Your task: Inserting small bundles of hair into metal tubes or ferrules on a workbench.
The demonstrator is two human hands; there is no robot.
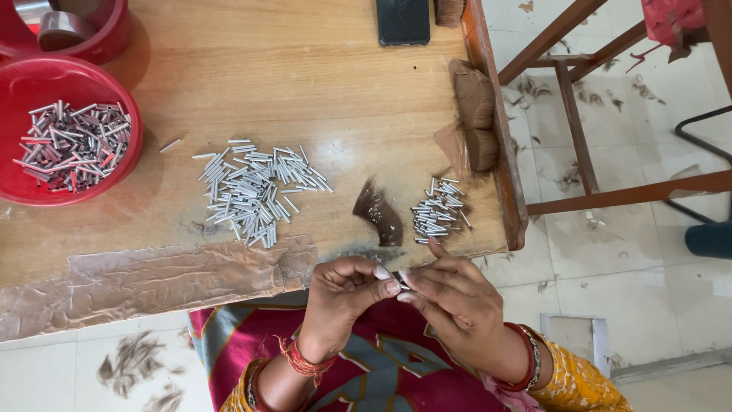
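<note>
My left hand [345, 294] and my right hand [456, 301] meet just below the front edge of the wooden table [305, 69], fingertips pinched together on one small metal tube [401, 279]. A tuft of brown hair may be in the pinch; I cannot tell. On the table above my hands lie a dark brown hair tuft [378, 214], a small pile of metal tubes [438, 211] and a bigger loose pile of metal tubes [255, 189].
A red bowl [15, 84] with several tubes sits at the left, another red container [91, 38] behind it. Brown hair bundles [476, 114] lie by the table's right rim. A black phone [402, 20] lies at the back. Tape patch [152, 278] covers the front edge. A wooden frame [579, 145] stands to the right.
</note>
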